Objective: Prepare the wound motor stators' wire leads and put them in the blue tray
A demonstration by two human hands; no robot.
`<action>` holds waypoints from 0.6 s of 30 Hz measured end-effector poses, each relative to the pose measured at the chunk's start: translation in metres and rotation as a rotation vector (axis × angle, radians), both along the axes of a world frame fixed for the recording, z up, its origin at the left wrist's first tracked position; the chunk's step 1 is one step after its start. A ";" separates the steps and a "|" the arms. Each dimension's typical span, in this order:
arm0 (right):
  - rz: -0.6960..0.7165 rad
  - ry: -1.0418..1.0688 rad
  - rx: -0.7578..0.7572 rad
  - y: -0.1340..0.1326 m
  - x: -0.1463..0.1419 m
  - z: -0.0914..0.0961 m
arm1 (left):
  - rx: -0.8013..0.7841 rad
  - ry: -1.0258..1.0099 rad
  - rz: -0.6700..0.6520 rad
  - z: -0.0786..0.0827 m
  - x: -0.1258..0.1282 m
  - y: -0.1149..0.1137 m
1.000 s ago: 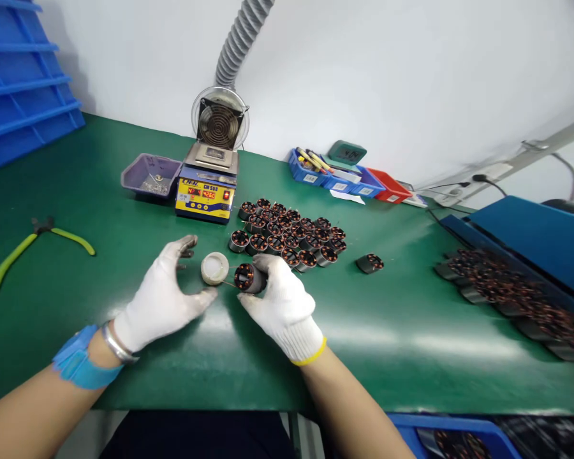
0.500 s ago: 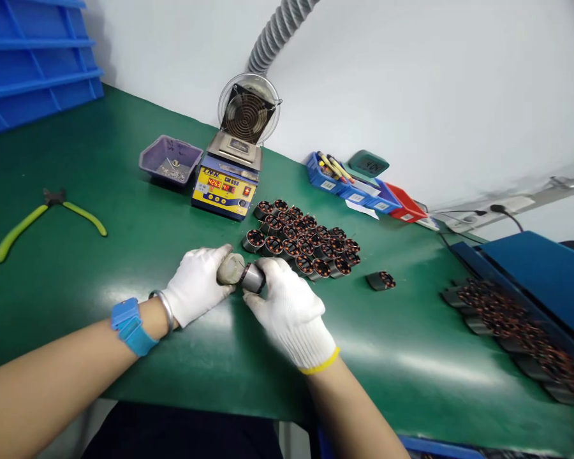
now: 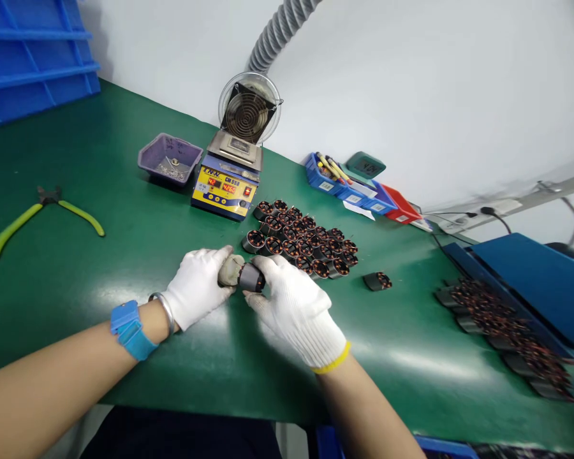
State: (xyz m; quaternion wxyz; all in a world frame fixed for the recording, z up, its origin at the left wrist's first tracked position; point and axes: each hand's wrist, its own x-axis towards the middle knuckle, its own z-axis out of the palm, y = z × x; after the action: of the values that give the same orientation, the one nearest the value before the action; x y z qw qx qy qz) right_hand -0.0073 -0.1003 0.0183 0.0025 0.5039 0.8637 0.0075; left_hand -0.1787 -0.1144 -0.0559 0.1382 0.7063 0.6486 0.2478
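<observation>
My left hand (image 3: pixel 198 285), in a white glove, is closed around a greyish-green lump (image 3: pixel 230 270) that looks like putty or clay. In my right hand (image 3: pixel 294 303), gloved too, is a motor stator (image 3: pixel 250 278), a dark metal cylinder with copper windings, lying on its side. Its left end touches the lump, or nearly so; I cannot tell which. Just beyond my hands stands a cluster of several similar stators (image 3: pixel 290 248), open ends up. One more stator (image 3: pixel 377 281) lies apart to the right of the cluster.
Pliers with green handles (image 3: pixel 48 196) lie at the left. Behind are a purple tray (image 3: pixel 146 156), a yellow-fronted soldering pot unit (image 3: pixel 224 189) and a fan (image 3: pixel 247 115) on a hose. Blue bins (image 3: pixel 347 194) stand at the wall. More stators (image 3: pixel 511 331) line the right side.
The stator in my right hand has turned slightly, and the lump in my left hand shows a different side. My right wrist has shifted a little right. The display digits differ.
</observation>
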 end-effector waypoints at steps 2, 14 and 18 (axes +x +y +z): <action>0.005 -0.011 0.001 0.003 0.002 0.003 | -0.004 -0.003 -0.002 -0.001 0.000 0.000; 0.180 -0.377 0.126 0.010 -0.002 0.007 | -0.007 0.007 0.005 0.000 0.001 0.000; 0.266 -0.400 0.166 0.009 -0.004 0.007 | -0.021 -0.002 0.012 0.001 0.002 0.000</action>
State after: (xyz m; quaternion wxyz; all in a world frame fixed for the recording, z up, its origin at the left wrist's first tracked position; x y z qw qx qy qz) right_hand -0.0116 -0.0909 0.0248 0.1309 0.3730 0.9011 0.1782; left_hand -0.1771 -0.1147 -0.0547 0.1448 0.7006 0.6553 0.2423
